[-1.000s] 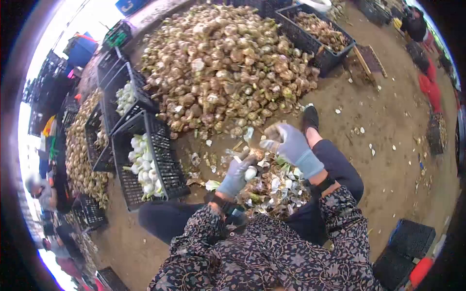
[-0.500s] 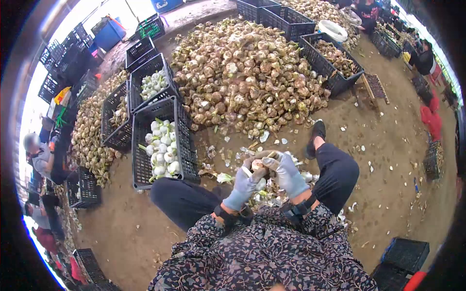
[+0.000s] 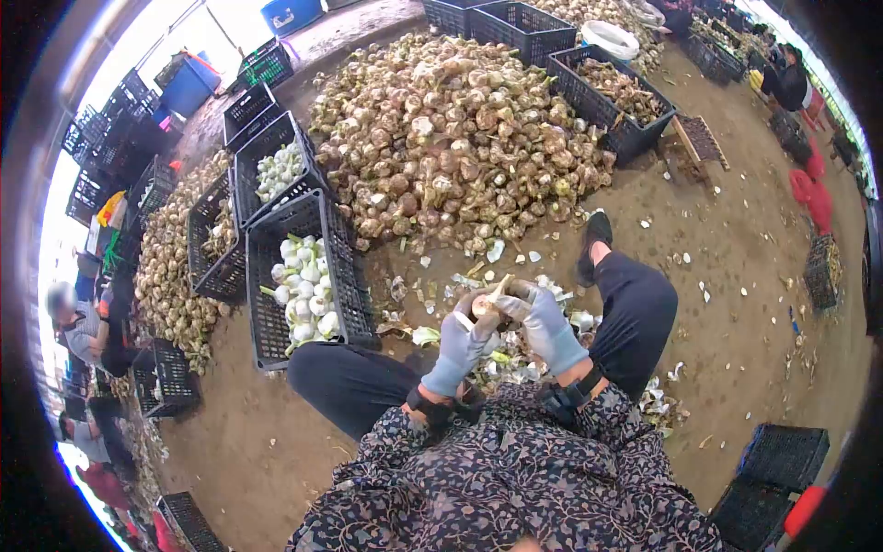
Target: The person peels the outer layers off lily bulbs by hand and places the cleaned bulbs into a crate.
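Note:
Both hands wear pale grey work gloves with dirty fingertips and meet above the ground between my knees. My left hand [image 3: 460, 348] is closed around one side of a garlic bulb [image 3: 483, 305]. From the other side my right hand [image 3: 544, 329] grips it, fingers bent at its stem [image 3: 501, 287], which points up and to the right. A small white piece, too small to identify, shows at the left fingers. Beneath the hands lie loose garlic skins [image 3: 515, 366]. Left of my knee, a black crate [image 3: 259, 322] holds peeled white garlic bulbs [image 3: 305, 285].
A large heap of unpeeled garlic [image 3: 451, 138] lies ahead. A crate of trimmings [image 3: 635, 138] stands at its right, beside a wooden-framed board [image 3: 701, 143]. Further crates line the left side, where a person [image 3: 87, 336] sits. Stacked black crates [image 3: 782, 455] stand at lower right.
The garlic bulb has been turned between my hands, and its stem now stands out to the upper right. My right fingers have shifted around it. The whole view has tilted slightly.

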Demonstrator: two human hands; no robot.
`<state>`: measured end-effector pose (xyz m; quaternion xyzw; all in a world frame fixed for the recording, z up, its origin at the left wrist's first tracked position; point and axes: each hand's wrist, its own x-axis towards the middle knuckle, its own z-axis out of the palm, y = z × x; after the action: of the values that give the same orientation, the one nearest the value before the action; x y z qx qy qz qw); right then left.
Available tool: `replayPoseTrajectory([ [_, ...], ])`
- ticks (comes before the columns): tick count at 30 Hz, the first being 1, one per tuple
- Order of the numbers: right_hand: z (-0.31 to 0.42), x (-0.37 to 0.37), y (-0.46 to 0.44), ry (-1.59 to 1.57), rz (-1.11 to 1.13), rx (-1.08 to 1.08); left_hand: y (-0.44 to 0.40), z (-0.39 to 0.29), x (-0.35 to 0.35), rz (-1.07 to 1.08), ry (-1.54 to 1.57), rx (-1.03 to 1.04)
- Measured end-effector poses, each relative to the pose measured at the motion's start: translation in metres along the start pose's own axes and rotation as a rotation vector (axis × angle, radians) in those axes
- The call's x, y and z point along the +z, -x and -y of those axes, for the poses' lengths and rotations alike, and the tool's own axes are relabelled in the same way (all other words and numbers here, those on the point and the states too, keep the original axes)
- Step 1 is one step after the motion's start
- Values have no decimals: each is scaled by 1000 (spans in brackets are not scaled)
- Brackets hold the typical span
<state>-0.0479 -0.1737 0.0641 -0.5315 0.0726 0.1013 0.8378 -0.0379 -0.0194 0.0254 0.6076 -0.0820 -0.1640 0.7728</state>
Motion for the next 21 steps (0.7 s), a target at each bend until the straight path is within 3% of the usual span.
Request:
replayPoseTrajectory([
  [7,-10,-15,-1,92,-55,77,-1,-1,-3,-10,77,-83],
  [9,-2,-14,-1,295,-31,-155,-3,-7,0,28,-99,14],
  [10,-2,-17,-3,293,-32,-156,-3,-5,2,30,-81,33],
  [11,-4,-23,-5,545,-44,-247,-4,1,0,34,-83,32],
  [12,-7,-29,-8,798,-57,-338,-7,8,-2,9,-248,157],
  [13,-12,-31,-10,797,-64,-340,-8,14,-4,-14,-412,284],
  [14,-19,-31,-12,768,-107,-299,-7,10,-2,-8,-413,284],
  [16,-37,-30,-18,649,-188,-265,-1,-4,5,-8,-104,-118],
  [17,-40,-29,-18,644,-185,-268,-1,-12,7,-11,-110,-117],
  [19,-48,-26,-18,701,-245,-445,-4,-24,8,-36,568,-505],
  [20,-62,-27,-22,738,-315,-575,-12,-4,-8,115,736,-599],
  [21,-69,-29,-25,732,-313,-581,-13,0,-11,115,729,-595],
])
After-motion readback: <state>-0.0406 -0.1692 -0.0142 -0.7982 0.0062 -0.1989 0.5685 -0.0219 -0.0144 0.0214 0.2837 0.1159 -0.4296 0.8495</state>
